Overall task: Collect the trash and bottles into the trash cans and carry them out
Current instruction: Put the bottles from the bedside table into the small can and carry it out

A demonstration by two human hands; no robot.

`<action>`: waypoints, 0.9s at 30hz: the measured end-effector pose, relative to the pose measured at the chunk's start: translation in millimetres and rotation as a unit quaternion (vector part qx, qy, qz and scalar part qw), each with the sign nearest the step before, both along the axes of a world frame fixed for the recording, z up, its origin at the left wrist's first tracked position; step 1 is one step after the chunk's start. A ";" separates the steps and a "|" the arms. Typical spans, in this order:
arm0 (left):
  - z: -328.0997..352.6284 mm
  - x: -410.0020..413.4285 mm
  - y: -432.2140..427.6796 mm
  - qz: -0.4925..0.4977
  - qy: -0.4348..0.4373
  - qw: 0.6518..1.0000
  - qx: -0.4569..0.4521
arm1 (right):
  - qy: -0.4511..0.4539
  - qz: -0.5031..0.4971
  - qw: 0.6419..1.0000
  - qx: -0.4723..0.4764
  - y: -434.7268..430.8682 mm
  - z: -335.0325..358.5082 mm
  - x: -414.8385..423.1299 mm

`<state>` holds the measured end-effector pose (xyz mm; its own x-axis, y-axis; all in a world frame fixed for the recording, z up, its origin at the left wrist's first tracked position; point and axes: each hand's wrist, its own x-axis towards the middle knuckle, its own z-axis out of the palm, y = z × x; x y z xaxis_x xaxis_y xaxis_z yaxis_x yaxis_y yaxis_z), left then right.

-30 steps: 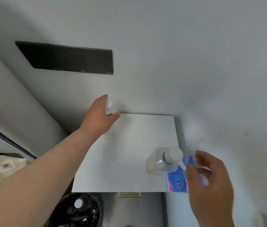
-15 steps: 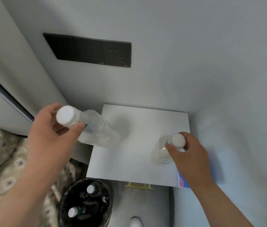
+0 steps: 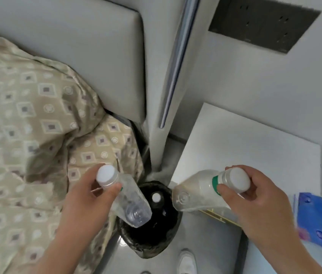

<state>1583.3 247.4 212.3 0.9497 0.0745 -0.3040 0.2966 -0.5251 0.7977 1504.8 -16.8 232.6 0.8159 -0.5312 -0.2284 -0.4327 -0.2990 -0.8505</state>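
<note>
Both bottles (image 3: 128,202) (image 3: 197,192), off the worktop (image 3: 245,147) now, hang over the trash can (image 3: 150,246), left hand (image 3: 89,196) and right hand (image 3: 255,202) gripping one each.

Trash can (image 3: 150,252) mouth partly open btwn left bottle (image 3: 130,203) & right bottle (image 3: 196,192); quilt (image 3: 37,135) crowds left rim, tabletop (image 3: 255,147) corner right.

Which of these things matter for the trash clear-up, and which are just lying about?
Part of the job:
left bottle, gripped by the left hand
right bottle, gripped by the right hand
trash can below
capped bottle inside it

Just lying about:
patterned quilt
bedside table
wall sockets
blue packet (possibly trash; cannot tell)
</note>
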 end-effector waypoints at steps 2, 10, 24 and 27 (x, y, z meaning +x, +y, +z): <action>-38.4 -3.1 9.4 -0.009 0.036 0.999 0.011 | 0.009 0.019 1.000 0.000 16.9 -17.7 -3.0; -202.0 -3.8 -4.5 -0.052 0.127 0.989 0.055 | 0.071 0.067 0.995 -0.009 43.0 -88.6 -15.2; -305.1 -53.4 9.1 -0.018 0.189 0.976 0.104 | 0.105 0.160 0.981 -0.017 44.5 -161.0 -8.9; -310.1 -79.2 26.5 -0.113 0.234 0.950 0.172 | 0.114 0.194 0.973 -0.043 56.1 -175.3 6.7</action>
<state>1504.1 273.9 -97.8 0.7200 0.0562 -0.6917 0.4258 -0.8229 0.3763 1511.5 39.2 57.3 0.8925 -0.2179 -0.3950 -0.4471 -0.5437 -0.7102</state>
